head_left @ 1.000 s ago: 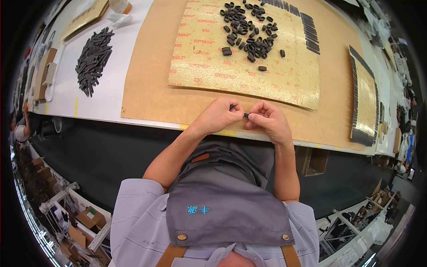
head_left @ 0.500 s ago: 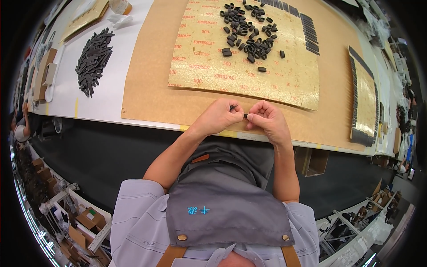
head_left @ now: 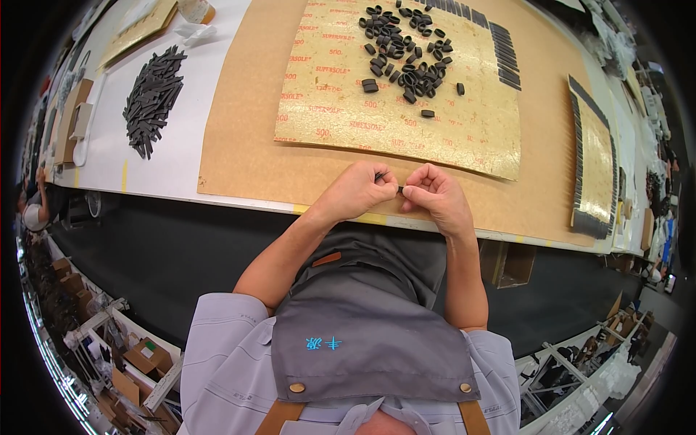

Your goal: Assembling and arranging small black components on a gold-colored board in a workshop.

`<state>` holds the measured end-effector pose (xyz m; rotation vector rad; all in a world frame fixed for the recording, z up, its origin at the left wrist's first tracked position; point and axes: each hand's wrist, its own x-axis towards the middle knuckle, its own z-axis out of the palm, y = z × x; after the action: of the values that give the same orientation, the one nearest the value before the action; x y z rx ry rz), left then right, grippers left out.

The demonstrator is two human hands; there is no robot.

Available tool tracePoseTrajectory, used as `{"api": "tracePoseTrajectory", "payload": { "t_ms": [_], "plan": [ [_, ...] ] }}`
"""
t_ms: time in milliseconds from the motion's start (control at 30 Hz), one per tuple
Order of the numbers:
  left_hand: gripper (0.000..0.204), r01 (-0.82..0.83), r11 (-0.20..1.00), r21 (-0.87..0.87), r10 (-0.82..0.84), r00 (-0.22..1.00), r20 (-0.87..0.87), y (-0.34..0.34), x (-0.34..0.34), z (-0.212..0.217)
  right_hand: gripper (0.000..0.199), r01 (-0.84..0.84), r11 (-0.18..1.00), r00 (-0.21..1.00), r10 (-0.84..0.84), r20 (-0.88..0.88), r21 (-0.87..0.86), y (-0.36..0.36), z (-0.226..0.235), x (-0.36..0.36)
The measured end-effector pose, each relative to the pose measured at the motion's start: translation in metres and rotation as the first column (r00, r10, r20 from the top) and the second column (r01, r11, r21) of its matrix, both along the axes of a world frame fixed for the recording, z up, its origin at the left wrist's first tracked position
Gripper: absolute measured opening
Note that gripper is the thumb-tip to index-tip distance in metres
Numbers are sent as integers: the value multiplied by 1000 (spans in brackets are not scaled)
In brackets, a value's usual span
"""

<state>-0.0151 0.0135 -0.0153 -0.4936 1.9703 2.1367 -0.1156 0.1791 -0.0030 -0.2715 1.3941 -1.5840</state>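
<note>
Just off the near edge of the gold sheet (head_left: 478, 152), above brown paper (head_left: 246, 123): holding one small black piece (head_left: 401, 190) at fingertip level. With left hand (head_left: 366, 190), pinching its left side, thumb against bent fingers; also showing a dark tip by the index finger, can't tell if part of the same piece. With right hand (head_left: 438, 196), pinching its right side between thumb and forefinger.

Versus a second ago: slightly less black in the gap, right thumb a touch nearer the left fingertips. Over the last half second, practically no change. On the sheet, no visible shift.

Probably means small, close work on this one piece, not done yet, no release. Can't tell whether pressing, bending or joining; too much covered by fingers.

On the sheet: scattered black loops (head_left: 394, 48), plus flat black strips (head_left: 505, 54) along its right edge. Left of it: heap of loose black strips (head_left: 152, 101). Right of it: second gold sheet (head_left: 596, 159), dark-edged.
</note>
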Motion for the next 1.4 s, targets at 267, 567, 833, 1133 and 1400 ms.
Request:
{"api": "tracePoseTrajectory", "payload": {
  "t_ms": [267, 567, 833, 1133, 1400],
  "plan": [
    [12, 36, 999, -35, -38, 998, -59, 0, 3, 5, 13, -22, 1000, 1000, 22, -20, 18, -2, 0, 1],
    [10, 58, 998, 13, -57, 995, -81, -2, 7, 5, 14, -319, 935, 942, 331, -56, 153, -2, 11, -7],
    [10, 65, 996, -56, -72, 991, -117, -4, 9, 13, 27, -217, 950, 936, 267, -228, 222, 1, 12, 3],
    [15, 27, 995, -95, -41, 987, -153, -2, 5, 13, 26, -319, 944, 948, 320, 3, 80, 10, 9, -16],
    [15, -2, 991, -130, -19, 987, -158, -17, 18, 17, 28, -342, 922, 920, 368, -134, 183, -16, 19, -6]
  ]
}}
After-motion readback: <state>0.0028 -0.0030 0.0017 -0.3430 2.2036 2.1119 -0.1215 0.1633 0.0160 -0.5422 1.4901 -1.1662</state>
